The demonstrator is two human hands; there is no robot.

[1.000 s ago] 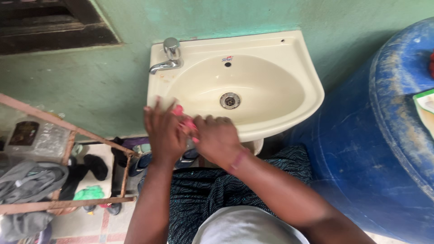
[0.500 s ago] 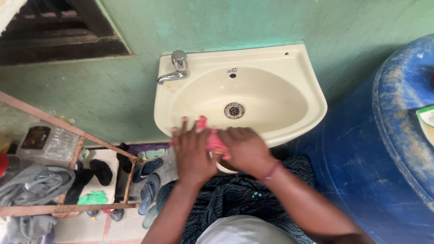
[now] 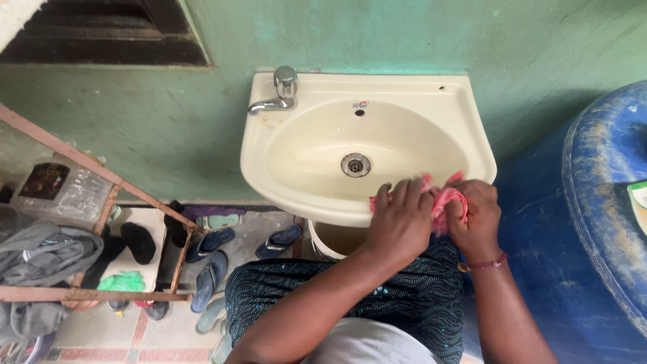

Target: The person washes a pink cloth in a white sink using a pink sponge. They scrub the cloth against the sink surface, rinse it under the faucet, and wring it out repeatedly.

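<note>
A cream wall basin (image 3: 306,195) with a chrome tap (image 3: 280,89) and a round drain (image 3: 356,164) hangs on the green wall. Both my hands press a pink cloth (image 3: 446,201) against the basin's front right rim. My left hand (image 3: 399,222) lies over the cloth's left part, fingers curled onto the rim. To its right, my right hand (image 3: 475,217), with a thin red band at the wrist, grips the cloth's other end. The bowl looks dry, and no water runs from the tap.
A big blue drum (image 3: 593,222) stands close on the right. At the left a rusty metal rack (image 3: 101,202) carries grey clothes (image 3: 40,253). Sandals and slippers (image 3: 216,259) lie on the floor below the basin. A dark window opening (image 3: 101,30) is at the upper left.
Both hands have slid the pink cloth along the basin's front rim, from its left part to its right end. The view has shifted slightly.
</note>
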